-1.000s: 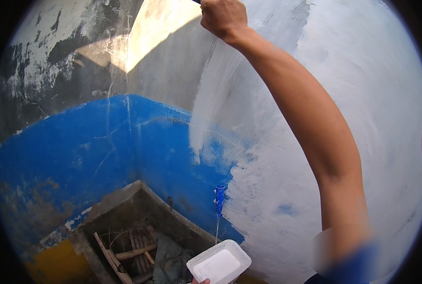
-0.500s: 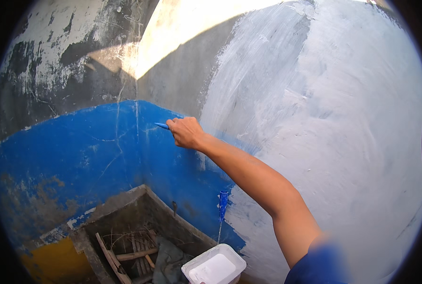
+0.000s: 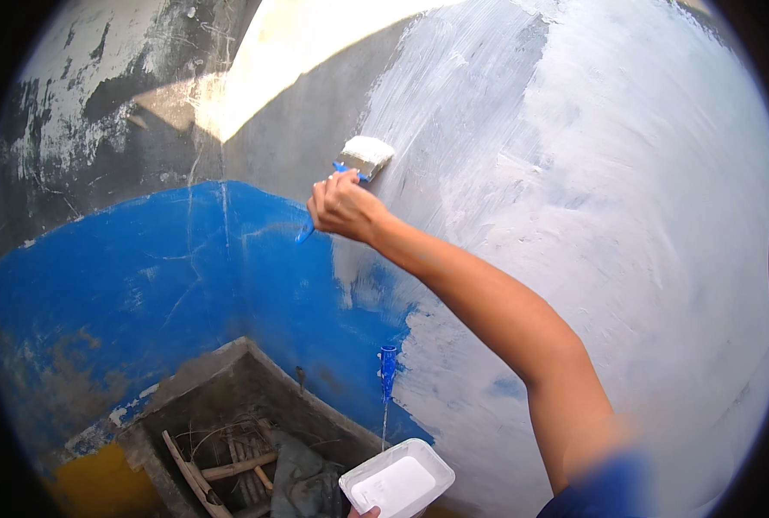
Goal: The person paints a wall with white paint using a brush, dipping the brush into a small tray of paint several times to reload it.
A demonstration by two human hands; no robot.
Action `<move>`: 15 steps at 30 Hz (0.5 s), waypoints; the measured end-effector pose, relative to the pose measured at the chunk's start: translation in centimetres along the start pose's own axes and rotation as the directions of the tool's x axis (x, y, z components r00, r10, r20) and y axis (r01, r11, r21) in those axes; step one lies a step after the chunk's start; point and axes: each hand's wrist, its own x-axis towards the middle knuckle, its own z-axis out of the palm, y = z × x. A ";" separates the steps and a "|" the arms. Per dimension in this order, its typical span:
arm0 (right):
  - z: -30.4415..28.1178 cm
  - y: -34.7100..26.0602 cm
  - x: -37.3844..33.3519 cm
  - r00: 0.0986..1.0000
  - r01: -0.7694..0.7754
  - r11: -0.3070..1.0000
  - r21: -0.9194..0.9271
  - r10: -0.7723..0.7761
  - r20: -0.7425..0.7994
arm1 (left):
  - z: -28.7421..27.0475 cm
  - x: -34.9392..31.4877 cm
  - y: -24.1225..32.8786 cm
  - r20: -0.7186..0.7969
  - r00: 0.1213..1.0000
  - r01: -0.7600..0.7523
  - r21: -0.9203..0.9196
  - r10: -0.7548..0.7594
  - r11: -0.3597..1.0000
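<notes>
Right hand: the fingers of my right hand [image 3: 343,205] were clamped round the handle of a flat paintbrush [image 3: 366,157], arm stretched up and across from lower right.
Brush: blue handle end stuck out below my fist; broad bristle end above it, tipped up and to the right, white with paint. Could not tell whether the bristles touched the wall.
Left hand: only a bit of my left hand [image 3: 366,513] showed at the bottom edge, against the near side of a white tray [image 3: 428,453]. Thumb looked pressed to it; grip underneath was out of sight.
Tray: shallow, rounded corners, white paint inside, a little tilted.
Blue handle: an upright blue handle [image 3: 388,371] on a thin metal rod, just beyond the tray; lower end hidden.
Wall ahead: bare grey patch [image 3: 315,112] left of the brush, streaky white coat [image 3: 643,216] to its right, blue band [image 3: 272,285] below.
Light: bright sun patch [image 3: 289,43] up top.
Corner trough: concrete trough [image 3: 246,384] low on the left, holding sticks [image 3: 238,467] and a dull grey-green cloth [image 3: 296,479].
Sleeve: blue sleeve [image 3: 609,488], blurred, lower right.
</notes>
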 end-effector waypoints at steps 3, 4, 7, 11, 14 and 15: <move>-2.8 -12.2 -2.6 0.996 -0.039 0.737 0.675 0.086 -0.036 | -0.1 0.8 -0.9 0.033 0.998 0.046 0.030 -0.047 0.999; -4.1 -13.1 -2.4 0.991 -0.102 0.571 0.814 0.132 0.031 | -0.4 0.8 -0.7 0.026 0.999 0.045 0.042 -0.046 0.998; -3.9 -7.0 -1.0 0.835 -0.528 0.306 0.792 0.357 0.418 | 0.2 0.6 -0.6 0.025 0.998 0.059 0.027 -0.059 0.998; -3.4 14.7 -1.8 0.693 -0.644 0.487 0.590 0.699 0.179 | 0.7 1.1 -1.1 0.068 0.993 0.092 0.045 -0.095 0.995; -6.2 24.5 -1.7 0.632 -0.678 0.583 0.448 0.773 -0.050 | 0.7 1.6 -1.6 0.098 0.991 0.081 0.045 -0.085 0.996; -6.2 25.5 -2.3 0.719 -0.610 0.733 0.300 0.672 -0.177 | 0.9 1.7 -1.7 0.106 0.991 0.073 0.058 -0.079 0.996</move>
